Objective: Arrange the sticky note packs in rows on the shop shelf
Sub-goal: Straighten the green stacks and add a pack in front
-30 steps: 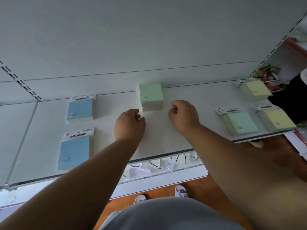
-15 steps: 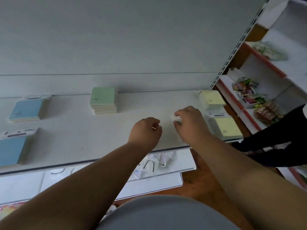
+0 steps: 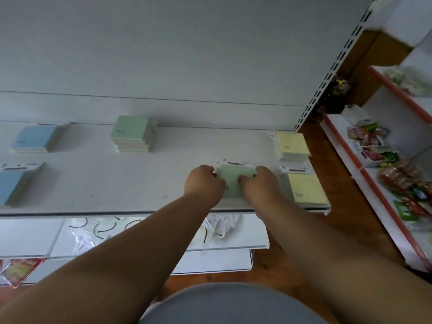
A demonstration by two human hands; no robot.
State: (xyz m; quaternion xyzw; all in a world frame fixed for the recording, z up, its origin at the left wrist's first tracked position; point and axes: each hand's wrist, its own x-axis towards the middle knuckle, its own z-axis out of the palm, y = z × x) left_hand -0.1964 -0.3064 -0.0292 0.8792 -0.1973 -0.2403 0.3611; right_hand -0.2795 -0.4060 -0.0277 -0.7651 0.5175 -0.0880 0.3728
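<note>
My white shop shelf carries the sorting as it stands: blue packs toward its left end, green in the middle, yellow at its right end.

Near the back edge a stack of green packs sits where a second ago both my fists were closed beside it, holding nothing. Half a second ago those fists were crossing the bare middle of the shelf toward the right. Now they have arrived at the single green pack lying near the front edge, just beside the front yellow pack and in front of the rear yellow stack.

My left hand clasps the pack's left side, fingers curled over its edge; my right hand grasps the right side, thumb laid on the green face. The pack looks flat on the shelf, its white hanger tab pointing to the back wall.

My reading: this stray green one belongs with its colour, so the next carry is leftward to the green column, either onto the stack or in front of it to match the two-deep blue packs and yellows.
</note>
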